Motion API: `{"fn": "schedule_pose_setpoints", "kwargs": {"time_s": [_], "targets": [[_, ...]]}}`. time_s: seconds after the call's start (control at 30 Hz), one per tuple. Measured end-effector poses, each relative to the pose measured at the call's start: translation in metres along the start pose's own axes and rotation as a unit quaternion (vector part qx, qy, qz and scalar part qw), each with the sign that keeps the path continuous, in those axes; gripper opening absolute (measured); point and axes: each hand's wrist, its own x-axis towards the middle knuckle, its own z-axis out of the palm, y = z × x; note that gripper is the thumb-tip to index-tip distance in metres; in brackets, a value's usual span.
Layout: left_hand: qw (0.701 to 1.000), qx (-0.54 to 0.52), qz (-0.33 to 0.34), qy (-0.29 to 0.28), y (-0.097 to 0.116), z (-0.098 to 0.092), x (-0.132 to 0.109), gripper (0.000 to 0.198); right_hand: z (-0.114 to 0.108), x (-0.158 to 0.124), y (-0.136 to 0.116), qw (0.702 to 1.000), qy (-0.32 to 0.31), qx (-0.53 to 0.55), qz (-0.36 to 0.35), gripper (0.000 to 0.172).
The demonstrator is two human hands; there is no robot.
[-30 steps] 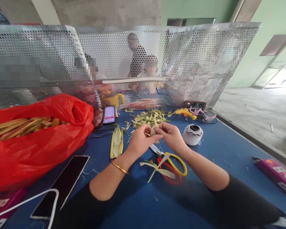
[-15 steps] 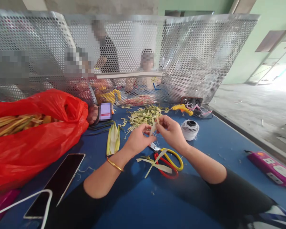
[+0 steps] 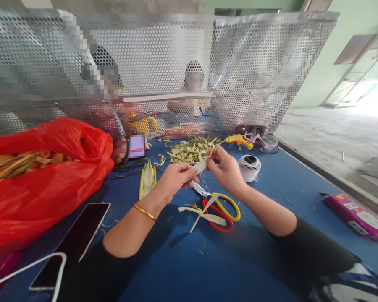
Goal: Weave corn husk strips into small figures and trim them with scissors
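Between my two hands a pale, flat strip of leaf, like corn husk (image 3: 200, 166), is stretched out. My left hand (image 3: 175, 180) pinches its left end between thumb and fingers. At its other end my right hand (image 3: 225, 170) is closed, fingertips pinching the strip. Just below lie scissors (image 3: 229, 205) with one red and one yellow handle, blades pointing up-left. A star-shaped piece of crossed pale husk strips (image 3: 218, 219) rests over the handles. Beyond my hands is a heap of cut husk scraps (image 3: 189, 152). A larger green-edged husk (image 3: 148, 179) lies left of my left hand.
A red plastic bag (image 3: 50, 201) of dried strips fills the left side, with a dark phone (image 3: 72, 239) beside it. To the right are a white thread spool (image 3: 249, 170), yellow glue gun (image 3: 239, 140) and purple box (image 3: 355, 214). A perforated metal screen (image 3: 164, 54) stands behind; people sit beyond it.
My left hand has shifted left and turned, drawing the strip out flatter between the hands. My right hand has barely moved. The view has shifted slightly.
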Motion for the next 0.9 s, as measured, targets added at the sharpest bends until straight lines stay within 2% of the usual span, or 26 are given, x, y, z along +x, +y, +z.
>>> {"fn": "schedule_pose_setpoints", "kwargs": {"time_s": [0.1, 0.2, 0.3, 0.47, 0.67, 0.73, 0.9], "targets": [[1.000, 0.003, 0.003, 0.007, 0.003, -0.004, 0.000, 0.018, -0.002, 0.003, 0.002, 1.000, 0.017, 0.001, -0.003, 0.009], [1.000, 0.000, 0.008, 0.009, 0.005, -0.012, 0.001, 0.016, -0.002, 0.007, 0.004, 0.992, -0.002, 0.122, 0.012, 0.008], [1.000, -0.012, 0.001, 0.002, 0.006, -0.021, 0.003, 0.018, -0.003, 0.011, 0.004, 0.964, -0.025, 0.258, 0.053, 0.010], [0.999, -0.016, -0.032, -0.033, 0.007, -0.030, 0.006, 0.022, -0.007, 0.011, 0.002, 0.920, -0.060, 0.371, 0.112, 0.014], [0.999, 0.000, -0.034, 0.007, 0.012, -0.034, 0.005, 0.018, -0.013, 0.015, 0.003, 0.874, -0.056, 0.446, 0.185, 0.018], [0.999, 0.020, -0.016, 0.025, 0.012, -0.035, 0.005, 0.015, -0.013, 0.015, 0.003, 0.879, -0.051, 0.434, 0.189, 0.021], [0.995, 0.072, 0.041, 0.061, 0.010, -0.034, 0.006, 0.018, -0.008, 0.014, 0.007, 0.914, -0.025, 0.368, 0.170, 0.024]]}}
